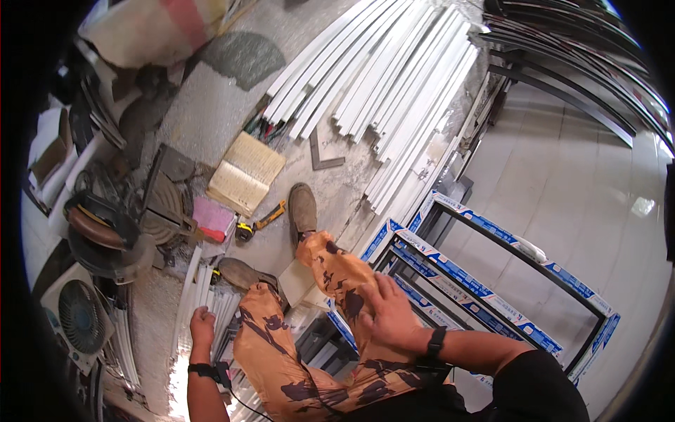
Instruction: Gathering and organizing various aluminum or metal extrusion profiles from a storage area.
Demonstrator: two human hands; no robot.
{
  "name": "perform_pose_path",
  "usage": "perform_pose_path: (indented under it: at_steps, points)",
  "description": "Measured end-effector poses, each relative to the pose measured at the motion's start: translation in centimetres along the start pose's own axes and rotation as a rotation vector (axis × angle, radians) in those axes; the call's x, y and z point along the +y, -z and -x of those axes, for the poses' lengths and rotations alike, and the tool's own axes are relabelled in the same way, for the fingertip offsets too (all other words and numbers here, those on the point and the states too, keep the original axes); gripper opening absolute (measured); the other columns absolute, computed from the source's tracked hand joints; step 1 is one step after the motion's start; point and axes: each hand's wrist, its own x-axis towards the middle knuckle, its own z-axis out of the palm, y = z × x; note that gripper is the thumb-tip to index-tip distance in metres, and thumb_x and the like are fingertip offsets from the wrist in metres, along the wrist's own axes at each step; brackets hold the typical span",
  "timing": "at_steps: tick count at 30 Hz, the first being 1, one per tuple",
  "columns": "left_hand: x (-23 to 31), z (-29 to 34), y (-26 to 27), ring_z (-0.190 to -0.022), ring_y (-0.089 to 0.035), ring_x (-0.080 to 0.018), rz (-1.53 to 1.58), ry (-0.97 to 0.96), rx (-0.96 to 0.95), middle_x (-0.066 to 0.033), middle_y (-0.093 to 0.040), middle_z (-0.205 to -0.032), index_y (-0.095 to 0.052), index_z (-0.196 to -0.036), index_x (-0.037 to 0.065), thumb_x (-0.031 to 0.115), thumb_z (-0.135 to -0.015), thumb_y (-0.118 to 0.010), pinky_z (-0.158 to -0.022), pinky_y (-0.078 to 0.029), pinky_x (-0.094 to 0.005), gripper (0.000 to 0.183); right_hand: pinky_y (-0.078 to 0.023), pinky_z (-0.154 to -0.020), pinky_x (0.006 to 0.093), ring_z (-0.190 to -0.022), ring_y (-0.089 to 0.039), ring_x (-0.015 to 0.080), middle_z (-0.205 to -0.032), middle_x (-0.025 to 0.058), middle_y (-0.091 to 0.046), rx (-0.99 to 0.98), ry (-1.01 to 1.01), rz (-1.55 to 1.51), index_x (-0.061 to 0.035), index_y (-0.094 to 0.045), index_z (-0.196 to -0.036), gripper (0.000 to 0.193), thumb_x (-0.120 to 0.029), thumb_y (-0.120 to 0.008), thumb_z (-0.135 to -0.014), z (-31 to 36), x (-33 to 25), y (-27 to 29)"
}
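Note:
My right hand (391,311) lies on the knee of my patterned orange trousers (337,271), fingers stretched out and holding nothing I can see. Over the white strips (223,309) on the floor at the left is my left hand (202,328), its fingers curled in. Whatever those fingers may hold is hidden. Beyond my shoes lie an open notebook (246,173) with handwritten pages, a yellow-and-black tape measure (245,232) and an orange-yellow knife-like tool (270,215). A pink pad (212,215) lies beside them, with a red object on it.
Long white profiles (373,77) fan out ahead; a metal square (323,156) lies by their ends. At the left stand a cut-off saw (105,225) and a fan (79,316). Blue-taped dark frames (485,281) occupy the right, with dark bars (562,42) at the far right.

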Motion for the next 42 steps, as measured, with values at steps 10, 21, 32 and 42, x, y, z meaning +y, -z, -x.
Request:
perform_pose_path:
  at_steps: [10,21,32,42]
  points:
    - [8.7,8.6,0.8,-0.075,-0.058,-0.0116,0.034,-0.091,0.011,-0.0078,-0.064,-0.093,-0.056,-0.119,-0.004,0.011,-0.083,-0.059,-0.063,-0.046,-0.0244,0.039,-0.035,-0.101,0.0513,-0.130,-0.034,0.0421,-0.139,0.0262,-0.036,-0.004,-0.041,-0.023,-0.0043,-0.050,-0.126,0.053,-0.028,-0.061,-0.080,1.6,0.4,-1.5]
    - [9.9,13.3,-3.0,-0.081,-0.062,-0.0174,-0.007,-0.106,-0.103,-0.0106,-0.065,-0.099,-0.056,-0.120,-0.003,0.010,-0.080,-0.059,-0.064,-0.051,-0.0311,0.042,-0.039,-0.096,0.0491,-0.120,-0.042,0.0383,-0.127,0.0210,-0.044,-0.017,-0.089,-0.102,-0.0064,-0.056,-0.120,0.046,-0.029,-0.060,-0.080,0.9,1.4,-2.0]
    - [17.4,17.4,-0.7,-0.086,-0.062,-0.0158,-0.052,-0.092,-0.091,-0.0092,-0.065,-0.103,-0.057,-0.120,0.002,0.019,-0.086,-0.060,-0.071,-0.049,-0.0294,0.038,-0.043,-0.093,0.0493,-0.118,-0.046,0.0376,-0.128,0.0185,-0.048,-0.057,-0.109,-0.115,-0.0054,-0.061,-0.114,0.042,-0.029,-0.061,-0.079,0.3,2.8,-2.2]
    - [12.7,19.2,-4.3,-0.090,-0.061,-0.0188,-0.034,0.133,-0.116,-0.0124,-0.065,-0.106,-0.055,-0.122,-0.004,0.019,-0.084,-0.062,-0.074,-0.049,-0.0298,0.044,-0.038,-0.101,0.0477,-0.126,-0.042,0.0392,-0.135,0.0208,-0.045,-0.139,-0.095,-0.130,-0.0069,-0.055,-0.123,0.049,-0.025,-0.061,-0.078,-0.2,2.7,-3.2]
